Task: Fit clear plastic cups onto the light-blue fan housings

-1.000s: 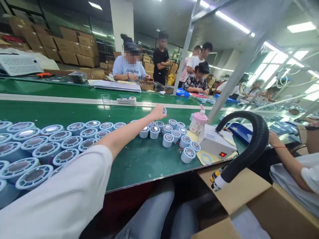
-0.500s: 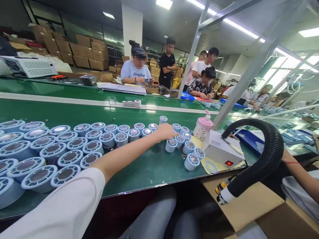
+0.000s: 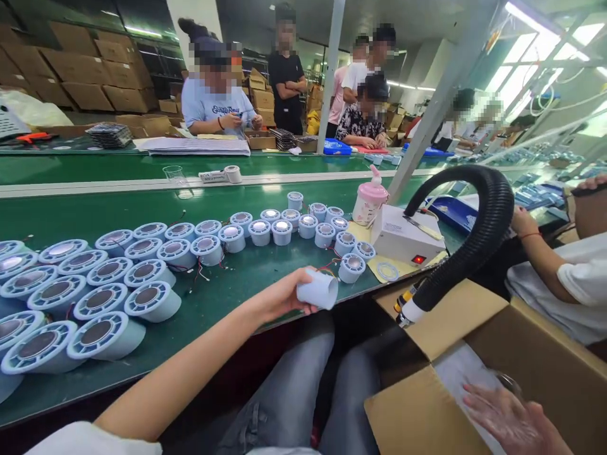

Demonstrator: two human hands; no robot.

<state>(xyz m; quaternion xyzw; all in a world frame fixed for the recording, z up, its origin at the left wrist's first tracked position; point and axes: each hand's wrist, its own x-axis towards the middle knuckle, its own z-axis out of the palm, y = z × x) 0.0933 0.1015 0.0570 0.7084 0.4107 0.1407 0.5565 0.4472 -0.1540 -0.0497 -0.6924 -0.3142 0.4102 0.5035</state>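
Green conveyor belt (image 3: pixel 265 278) in a factory hall, crowded with pale blue round housings (image 3: pixel 142 272).

The left hand (image 3: pixel 279 296) is closed around one pale blue housing (image 3: pixel 318 291), tilted on its side above the belt's near edge. The right hand (image 3: pixel 509 420), blurred with fingers spread, rests on white paper in the cardboard box (image 3: pixel 478 335) below the belt's edge.

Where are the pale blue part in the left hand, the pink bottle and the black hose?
pale blue part (image 3: pixel 318 290), head view, on its side wall.
pink bottle (image 3: pixel 370 199), head view, on its body.
black hose (image 3: pixel 493 215), head view, on the bend.
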